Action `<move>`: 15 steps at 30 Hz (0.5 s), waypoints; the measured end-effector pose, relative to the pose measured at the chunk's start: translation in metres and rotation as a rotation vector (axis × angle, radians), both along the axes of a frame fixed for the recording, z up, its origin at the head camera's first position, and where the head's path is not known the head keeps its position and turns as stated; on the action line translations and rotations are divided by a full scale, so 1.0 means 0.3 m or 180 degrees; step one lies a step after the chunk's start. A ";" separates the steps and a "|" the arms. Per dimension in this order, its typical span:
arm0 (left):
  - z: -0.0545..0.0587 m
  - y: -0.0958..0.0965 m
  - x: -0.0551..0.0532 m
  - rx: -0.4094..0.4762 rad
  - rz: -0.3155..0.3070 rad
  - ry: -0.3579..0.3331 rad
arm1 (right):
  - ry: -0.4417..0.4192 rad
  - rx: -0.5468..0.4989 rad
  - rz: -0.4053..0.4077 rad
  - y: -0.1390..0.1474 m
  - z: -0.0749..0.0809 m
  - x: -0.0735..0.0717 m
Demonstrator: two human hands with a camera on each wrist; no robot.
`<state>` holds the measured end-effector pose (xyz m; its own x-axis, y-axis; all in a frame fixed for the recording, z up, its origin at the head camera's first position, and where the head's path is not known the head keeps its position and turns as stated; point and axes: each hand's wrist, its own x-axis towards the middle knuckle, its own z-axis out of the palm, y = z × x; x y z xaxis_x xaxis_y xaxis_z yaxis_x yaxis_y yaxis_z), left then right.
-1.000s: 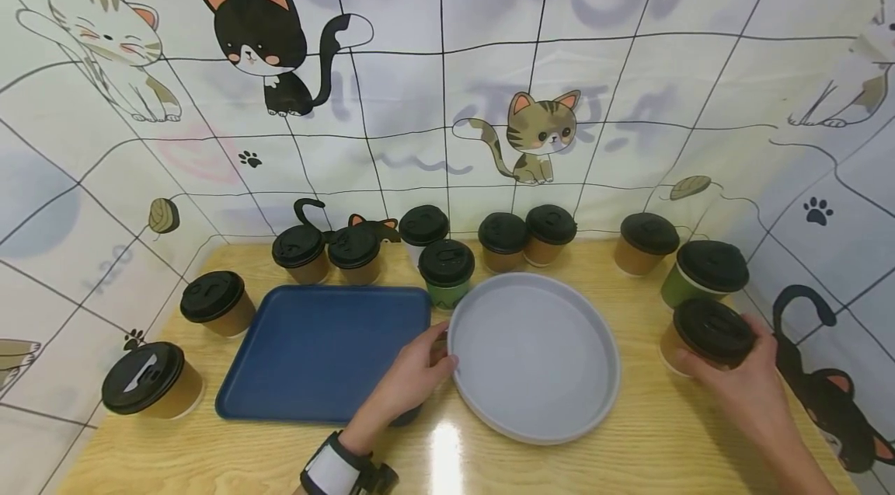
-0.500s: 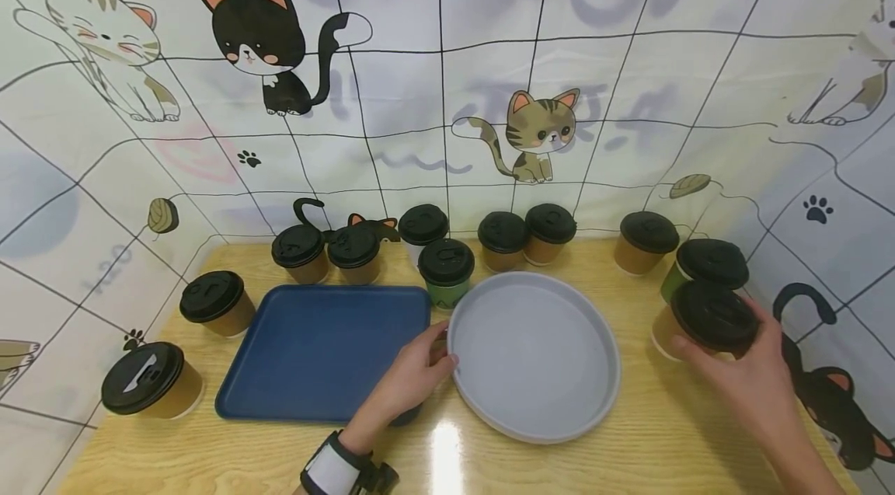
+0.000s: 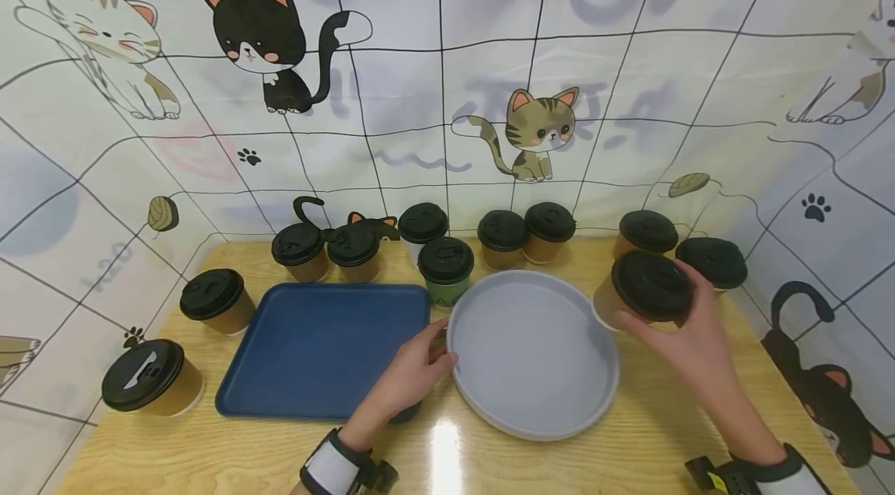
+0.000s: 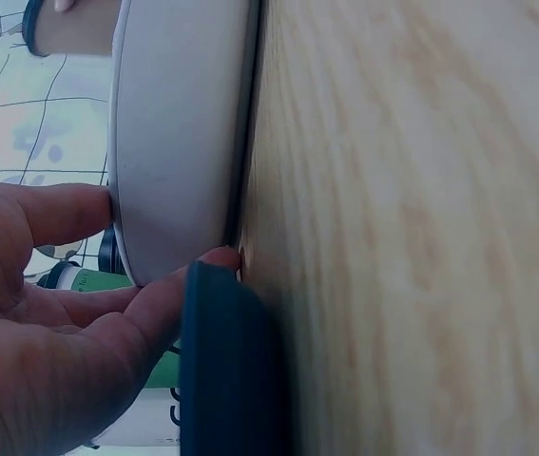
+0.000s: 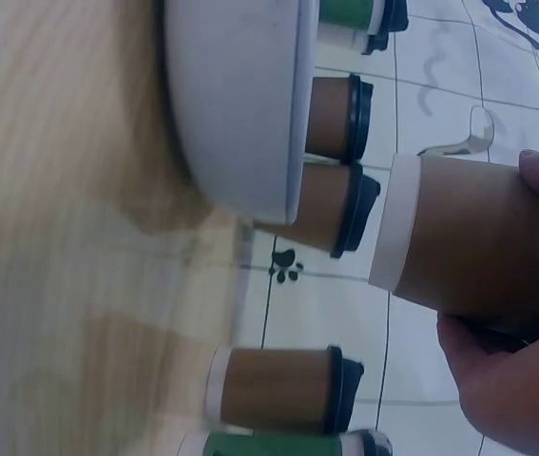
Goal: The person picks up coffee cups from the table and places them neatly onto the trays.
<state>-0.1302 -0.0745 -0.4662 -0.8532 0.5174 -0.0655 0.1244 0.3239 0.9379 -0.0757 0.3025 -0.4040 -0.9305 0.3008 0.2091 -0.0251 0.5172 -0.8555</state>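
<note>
My right hand (image 3: 692,347) grips a brown paper coffee cup (image 3: 607,302) with a black lid, thumb and fingers around its upper part. In the right wrist view this cup (image 5: 478,233) is raised off the table, its white base band beside the rim of the round grey tray (image 5: 240,114). In the head view it hangs at the right edge of the same tray (image 3: 534,355). At the tray's left side my left hand (image 3: 416,371) holds the rim. The left wrist view shows the thumb and fingers (image 4: 69,214) at the tray wall (image 4: 179,142).
A blue rectangular tray (image 3: 322,351) lies left of the round one. Lidded cups stand along the back, including a green one (image 3: 447,273) right behind the grey tray. Two cups (image 3: 646,231) stand at the back right, and brown cups (image 3: 154,378) line the left side.
My right hand has lifted the brown cup and carried it left and back, toward the round tray, now partly covering the cups behind. The left hand has stayed at the tray rim.
</note>
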 end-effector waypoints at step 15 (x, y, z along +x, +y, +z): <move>-0.012 0.001 0.000 0.0076 0.0016 -0.0018 | -0.0132 0.0190 0.0399 -0.086 -0.048 -0.125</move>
<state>-0.1302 -0.0743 -0.4699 -0.8555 0.5145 -0.0580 0.1176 0.3021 0.9460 -0.1131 0.2768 -0.4184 -0.9682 0.1698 0.1839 -0.0581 0.5622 -0.8249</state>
